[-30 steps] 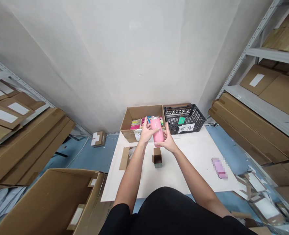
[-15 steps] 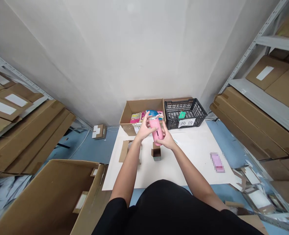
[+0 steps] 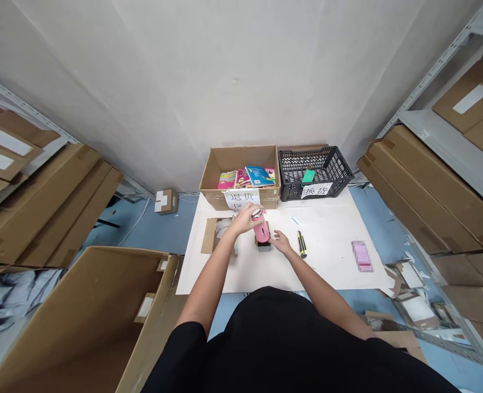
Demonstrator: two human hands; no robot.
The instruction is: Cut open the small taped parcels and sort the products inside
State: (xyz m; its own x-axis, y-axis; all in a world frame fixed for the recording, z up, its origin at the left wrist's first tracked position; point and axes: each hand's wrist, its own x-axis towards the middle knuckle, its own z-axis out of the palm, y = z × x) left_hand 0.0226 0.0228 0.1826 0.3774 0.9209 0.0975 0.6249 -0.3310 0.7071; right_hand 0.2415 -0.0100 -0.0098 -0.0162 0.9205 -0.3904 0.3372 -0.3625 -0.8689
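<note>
My left hand [image 3: 244, 220] is closed around the upper part of a pink tumbler [image 3: 261, 231] with a silvery rim. The tumbler tilts a little, its lower end over a small open box [image 3: 264, 248]; I cannot tell whether it is inside. My right hand [image 3: 281, 242] has its fingers apart just right of the tumbler and box, holding nothing. Left of them lies an opened cardboard carton [image 3: 209, 236] with greyish wrapping [image 3: 224, 226] in it. A yellow and black box cutter [image 3: 302, 244] rests on the white table [image 3: 282, 275] to the right.
At the table's back stand a cardboard box [image 3: 206, 183] with books and a black crate [image 3: 292, 192] holding a green item [image 3: 308, 176]. A blurred pink item [image 3: 362, 255] lies at the right. A big open carton [image 3: 102, 259] stands left. Shelves with boxes flank both sides.
The tumbler has come down from in front of the book box to the small box. My right hand has let go of it and opened. The box cutter now shows, and the view has shifted.
</note>
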